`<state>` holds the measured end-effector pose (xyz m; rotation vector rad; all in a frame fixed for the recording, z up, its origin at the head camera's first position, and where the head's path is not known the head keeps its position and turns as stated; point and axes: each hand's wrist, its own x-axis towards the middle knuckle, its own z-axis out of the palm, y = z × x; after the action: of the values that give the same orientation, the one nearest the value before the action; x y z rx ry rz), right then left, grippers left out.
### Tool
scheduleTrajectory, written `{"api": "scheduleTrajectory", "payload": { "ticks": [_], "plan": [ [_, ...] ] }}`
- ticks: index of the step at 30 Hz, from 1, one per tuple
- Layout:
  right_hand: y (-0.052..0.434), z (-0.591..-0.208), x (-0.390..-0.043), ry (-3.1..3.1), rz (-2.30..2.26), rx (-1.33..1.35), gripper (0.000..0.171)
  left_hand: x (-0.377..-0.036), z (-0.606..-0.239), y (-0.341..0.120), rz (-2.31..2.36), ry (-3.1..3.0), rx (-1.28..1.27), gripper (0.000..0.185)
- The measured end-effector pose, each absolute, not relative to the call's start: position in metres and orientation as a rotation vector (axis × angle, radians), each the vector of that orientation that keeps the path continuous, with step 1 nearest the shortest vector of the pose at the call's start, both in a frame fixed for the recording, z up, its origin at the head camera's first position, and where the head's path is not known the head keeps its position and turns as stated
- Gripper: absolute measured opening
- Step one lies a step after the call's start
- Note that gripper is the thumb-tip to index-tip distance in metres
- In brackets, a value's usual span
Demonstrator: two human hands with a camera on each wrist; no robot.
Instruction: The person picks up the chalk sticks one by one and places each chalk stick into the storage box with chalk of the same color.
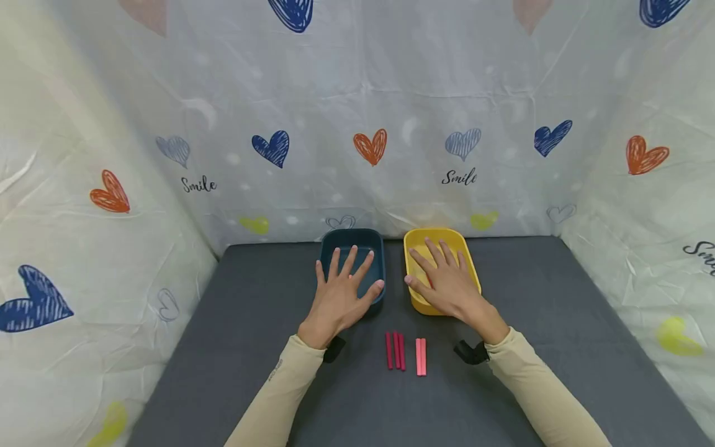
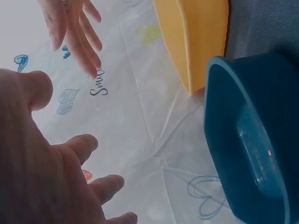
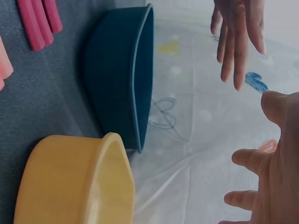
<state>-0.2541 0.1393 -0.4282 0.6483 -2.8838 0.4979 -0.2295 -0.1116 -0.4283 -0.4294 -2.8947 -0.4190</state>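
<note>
Left hand [image 1: 341,298] hovering flat, fingers spread, over blue tub [image 1: 353,245]; right hand [image 1: 444,282] doing same over yellow tub [image 1: 438,239]. Both looking light, rigid, kinda slick plastic, so gripping rim probably best.

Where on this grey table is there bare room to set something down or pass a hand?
Bare grey table lies right of the yellow tray and left of the blue tray, out to the curtain walls. It is crowded in the middle: left hand and right hand spread over the trays, red sticks and pink sticks just in front.
</note>
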Motion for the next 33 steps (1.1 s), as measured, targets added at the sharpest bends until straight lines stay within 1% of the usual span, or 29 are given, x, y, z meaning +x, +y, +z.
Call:
{"api": "scheduleTrajectory", "payload": {
  "ticks": [13,21,33],
  "plan": [
    [0.144,-0.448,-0.246,-2.831,0.580,0.661,0.065,-0.227,-0.443,-0.127,-0.511,-2.953,-0.383,0.066],
    [0.149,-0.460,-0.241,-2.749,0.634,0.699,0.064,-0.229,-0.449,-0.140,-0.514,-2.946,-0.334,0.067],
    [0.157,-0.474,-0.224,-2.624,0.737,0.759,0.061,-0.225,-0.457,-0.159,-0.480,-2.883,-0.318,0.063]
  ]
}}
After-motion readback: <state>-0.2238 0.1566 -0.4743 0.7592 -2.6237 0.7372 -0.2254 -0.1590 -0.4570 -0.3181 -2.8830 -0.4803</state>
